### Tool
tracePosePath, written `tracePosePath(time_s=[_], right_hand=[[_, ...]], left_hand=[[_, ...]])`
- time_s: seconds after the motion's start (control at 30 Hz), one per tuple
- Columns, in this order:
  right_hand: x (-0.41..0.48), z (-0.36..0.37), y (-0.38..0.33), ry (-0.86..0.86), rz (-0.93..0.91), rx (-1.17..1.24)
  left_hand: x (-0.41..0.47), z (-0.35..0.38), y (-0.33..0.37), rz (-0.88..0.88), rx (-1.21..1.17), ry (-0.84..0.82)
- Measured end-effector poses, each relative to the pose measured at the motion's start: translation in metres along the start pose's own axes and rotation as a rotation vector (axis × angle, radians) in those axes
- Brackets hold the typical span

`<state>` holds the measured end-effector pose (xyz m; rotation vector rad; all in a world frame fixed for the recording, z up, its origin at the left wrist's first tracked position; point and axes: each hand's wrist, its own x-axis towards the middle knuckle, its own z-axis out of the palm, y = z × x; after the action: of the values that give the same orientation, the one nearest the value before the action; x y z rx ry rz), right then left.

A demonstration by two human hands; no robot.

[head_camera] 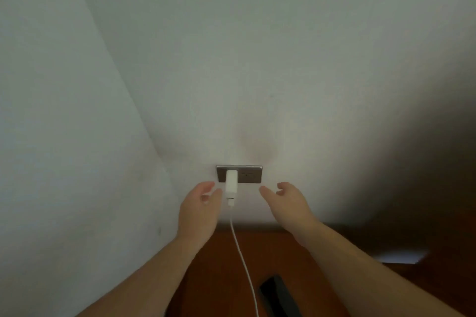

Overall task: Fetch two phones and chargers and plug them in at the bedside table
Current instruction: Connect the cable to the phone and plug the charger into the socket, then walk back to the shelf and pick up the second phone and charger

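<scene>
1. Left hand [199, 203] and right hand [286, 201]: both relaxed, empty, flanking the charger [231, 183].
2. Charger seated in outlet plate [248, 174], left socket; cable [240, 252] drops to bedside table [219, 265] beside a dark phone [279, 296].
3. Judged step: first charger plugged in. Next: second charger into the free right socket.

The charger [231, 183] sits in the wall outlet [248, 174] – its cord [242, 252] hangs down to the table [219, 265], left of the phone [279, 296].

I count one white charger [231, 183], one cable [242, 260], one socket plate [249, 175], one dark phone [279, 296], and two hands: left hand [198, 211], right hand [291, 203].
</scene>
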<state>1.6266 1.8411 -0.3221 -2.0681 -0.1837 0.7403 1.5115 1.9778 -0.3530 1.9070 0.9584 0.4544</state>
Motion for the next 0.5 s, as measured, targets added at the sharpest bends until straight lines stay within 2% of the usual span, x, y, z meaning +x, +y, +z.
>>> tracePosePath(time_s=[0.1,0.17,0.2,0.3,0.5], right_hand=[[-0.042,-0.046,-0.009,0.019,-0.223,-0.246],[-0.078,-0.079,-0.018,0.033,-0.365,-0.417],[-0.097,-0.096,-0.023,0.036,-0.418,-0.494],[-0.153,-0.148,-0.039,0.070,-0.530,-0.636],[-0.248,-0.254,-0.058,0.234,-0.634,-0.675]], left_hand=[[-0.027,-0.022,0.039,0.268,0.548,-0.263],[-0.048,-0.033,0.078,0.377,0.870,-0.352],[-0.063,-0.038,0.101,0.400,0.946,-0.359],[-0.104,-0.049,0.172,0.458,0.951,-0.313],[-0.167,-0.042,0.299,0.675,0.909,-0.239]])
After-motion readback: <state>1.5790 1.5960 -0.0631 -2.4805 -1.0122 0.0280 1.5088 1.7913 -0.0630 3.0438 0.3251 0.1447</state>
